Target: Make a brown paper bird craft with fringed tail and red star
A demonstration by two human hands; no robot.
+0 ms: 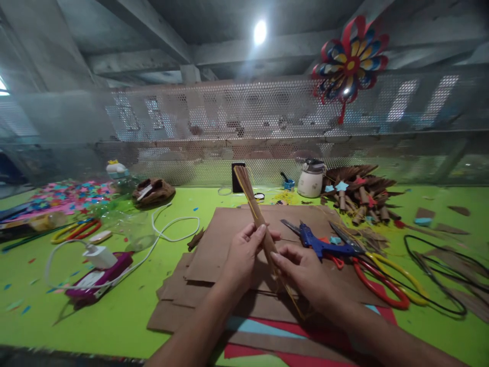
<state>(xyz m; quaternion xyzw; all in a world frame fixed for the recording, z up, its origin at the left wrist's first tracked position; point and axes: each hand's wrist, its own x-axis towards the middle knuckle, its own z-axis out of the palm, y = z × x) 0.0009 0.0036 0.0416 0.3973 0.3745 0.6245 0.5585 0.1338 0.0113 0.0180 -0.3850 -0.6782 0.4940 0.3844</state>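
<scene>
A folded brown paper strip [252, 200] stands tilted above the table's middle, with a thin yellow string [287, 293] trailing from it. My left hand [244, 252] pinches the strip at its lower part, thumb and fingers closed on it. From the right, my right hand [303, 270] closes on the same strip just below, its fingertips meeting the left hand. Beneath both hands lie stacked brown paper sheets [214, 255] over red and blue sheets [263, 336].
A blue glue gun [323, 246], red scissors [376, 283] and yellow scissors [397, 272] lie right of my hands. Black cable [435, 265] loops further right. A purple phone [101, 278] with a white charger [100, 255] sits left. White jar [311, 179] and brown paper cones [359, 196] at back.
</scene>
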